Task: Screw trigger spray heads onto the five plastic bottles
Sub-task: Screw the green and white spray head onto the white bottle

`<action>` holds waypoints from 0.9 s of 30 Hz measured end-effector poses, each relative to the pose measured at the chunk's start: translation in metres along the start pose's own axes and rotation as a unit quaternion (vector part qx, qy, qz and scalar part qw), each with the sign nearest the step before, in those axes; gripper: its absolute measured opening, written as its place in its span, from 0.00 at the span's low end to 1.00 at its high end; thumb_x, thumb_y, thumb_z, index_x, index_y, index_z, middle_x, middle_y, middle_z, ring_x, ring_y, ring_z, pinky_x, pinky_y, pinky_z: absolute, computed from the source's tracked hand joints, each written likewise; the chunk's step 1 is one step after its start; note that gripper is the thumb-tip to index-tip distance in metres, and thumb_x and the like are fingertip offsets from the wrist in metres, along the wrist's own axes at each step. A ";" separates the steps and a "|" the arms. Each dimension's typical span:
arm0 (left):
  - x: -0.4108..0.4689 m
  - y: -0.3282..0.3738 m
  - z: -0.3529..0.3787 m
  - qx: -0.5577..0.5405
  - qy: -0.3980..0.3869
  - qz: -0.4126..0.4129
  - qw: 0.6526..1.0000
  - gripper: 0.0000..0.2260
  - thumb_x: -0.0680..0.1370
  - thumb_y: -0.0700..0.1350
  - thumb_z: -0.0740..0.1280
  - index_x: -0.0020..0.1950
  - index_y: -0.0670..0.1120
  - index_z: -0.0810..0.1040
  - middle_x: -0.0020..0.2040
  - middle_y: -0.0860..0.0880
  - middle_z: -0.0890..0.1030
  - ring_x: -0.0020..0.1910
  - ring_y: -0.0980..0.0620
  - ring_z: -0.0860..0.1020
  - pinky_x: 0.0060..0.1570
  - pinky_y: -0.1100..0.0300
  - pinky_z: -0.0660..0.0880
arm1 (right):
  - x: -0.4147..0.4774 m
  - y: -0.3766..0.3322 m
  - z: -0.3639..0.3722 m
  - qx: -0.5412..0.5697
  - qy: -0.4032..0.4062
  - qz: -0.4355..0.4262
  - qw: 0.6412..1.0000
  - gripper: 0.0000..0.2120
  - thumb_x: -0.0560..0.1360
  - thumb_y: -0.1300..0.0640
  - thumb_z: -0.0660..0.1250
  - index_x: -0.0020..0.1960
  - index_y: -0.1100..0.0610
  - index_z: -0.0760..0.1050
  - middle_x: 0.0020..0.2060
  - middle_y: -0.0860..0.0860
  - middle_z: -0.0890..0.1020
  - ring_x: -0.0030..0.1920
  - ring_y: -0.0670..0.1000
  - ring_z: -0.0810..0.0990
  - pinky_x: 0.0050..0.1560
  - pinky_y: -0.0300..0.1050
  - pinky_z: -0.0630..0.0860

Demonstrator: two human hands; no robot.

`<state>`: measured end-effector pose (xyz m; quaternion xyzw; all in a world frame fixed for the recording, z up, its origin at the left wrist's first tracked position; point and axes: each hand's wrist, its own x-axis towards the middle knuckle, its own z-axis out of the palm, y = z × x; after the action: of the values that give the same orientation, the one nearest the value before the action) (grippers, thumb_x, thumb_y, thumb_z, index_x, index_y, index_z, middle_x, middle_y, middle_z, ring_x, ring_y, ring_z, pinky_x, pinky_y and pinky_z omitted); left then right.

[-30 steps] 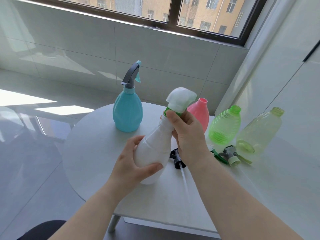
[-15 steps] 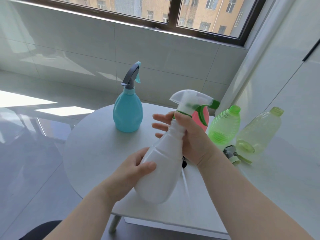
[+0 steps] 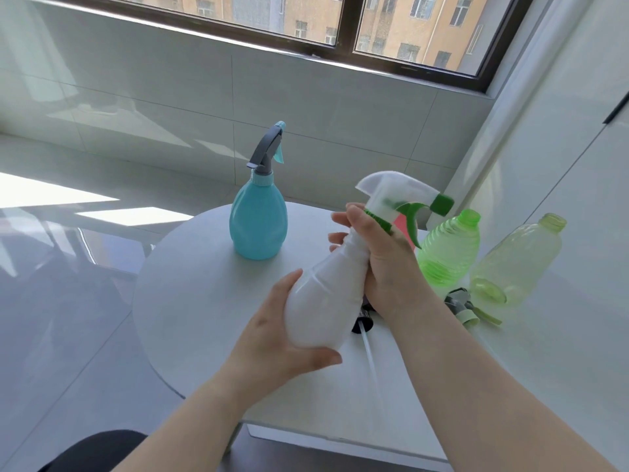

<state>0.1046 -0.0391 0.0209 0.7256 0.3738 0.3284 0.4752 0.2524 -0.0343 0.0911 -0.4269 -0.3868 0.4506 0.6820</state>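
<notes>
I hold a white bottle tilted above the table. My left hand wraps its lower body. My right hand grips its neck just under the white and green trigger spray head, whose nozzle points right. A teal bottle with a grey trigger head stands upright at the back. A pink bottle is mostly hidden behind my right hand. A bright green bottle and a pale green bottle, both headless, stand at the right.
Loose spray heads lie on the round white table: a black one with a clear dip tube under the white bottle, and a grey-green one by the pale green bottle. A white wall stands close on the right.
The white bottle has been lifted and tilted. The spray head has turned from facing me to pointing right. My right hand slid from the head's collar onto the neck.
</notes>
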 end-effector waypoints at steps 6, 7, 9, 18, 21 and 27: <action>0.002 0.000 -0.007 -0.114 -0.090 0.004 0.989 0.32 0.50 0.54 0.73 0.53 0.62 0.69 0.47 0.56 0.78 0.43 0.62 0.77 0.38 0.67 0.74 | 0.002 -0.022 0.002 0.014 -0.218 0.054 0.974 0.07 0.62 0.57 0.72 0.32 0.55 0.73 0.25 0.47 0.77 0.28 0.47 0.76 0.37 0.41 0.78; 0.002 -0.001 -0.007 -0.107 -0.075 0.006 0.991 0.32 0.50 0.54 0.72 0.52 0.63 0.69 0.47 0.56 0.78 0.42 0.63 0.77 0.36 0.68 0.73 | 0.003 -0.023 0.004 -0.007 -0.213 0.055 0.975 0.06 0.63 0.59 0.68 0.30 0.55 0.71 0.23 0.46 0.76 0.27 0.46 0.75 0.37 0.41 0.77; 0.003 -0.002 -0.005 -0.091 -0.029 0.005 0.995 0.32 0.49 0.54 0.72 0.51 0.66 0.67 0.46 0.58 0.77 0.42 0.65 0.75 0.34 0.71 0.73 | 0.005 -0.023 0.010 -0.044 -0.183 0.032 0.982 0.06 0.64 0.61 0.60 0.29 0.55 0.70 0.22 0.46 0.76 0.29 0.46 0.78 0.39 0.40 0.77; 0.007 -0.001 0.001 -0.066 0.010 0.019 0.998 0.32 0.49 0.55 0.70 0.50 0.66 0.65 0.47 0.62 0.74 0.43 0.72 0.73 0.35 0.78 0.69 | -0.004 -0.018 0.017 -0.154 -0.055 -0.059 0.985 0.12 0.64 0.56 0.61 0.27 0.46 0.79 0.28 0.43 0.82 0.51 0.59 0.80 0.57 0.56 0.73; 0.005 -0.001 -0.004 -0.082 -0.039 0.003 0.996 0.31 0.50 0.56 0.69 0.52 0.65 0.64 0.48 0.58 0.74 0.42 0.70 0.74 0.34 0.76 0.70 | -0.002 -0.016 0.010 -0.154 -0.101 -0.017 0.983 0.14 0.70 0.57 0.61 0.31 0.45 0.81 0.35 0.42 0.85 0.48 0.48 0.82 0.50 0.45 0.75; 0.004 -0.003 -0.012 -0.215 -0.162 -0.041 0.962 0.35 0.54 0.53 0.71 0.58 0.55 0.64 0.56 0.48 0.74 0.50 0.56 0.78 0.43 0.64 0.76 | 0.005 -0.029 -0.008 -0.032 -0.245 0.126 0.961 0.18 0.65 0.66 0.60 0.54 0.57 0.72 0.50 0.51 0.81 0.47 0.51 0.83 0.50 0.46 0.79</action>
<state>0.0958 -0.0292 0.0230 0.6338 0.2413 0.2592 0.6877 0.2696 -0.0386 0.1156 -0.3704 -0.4993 0.6113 0.4898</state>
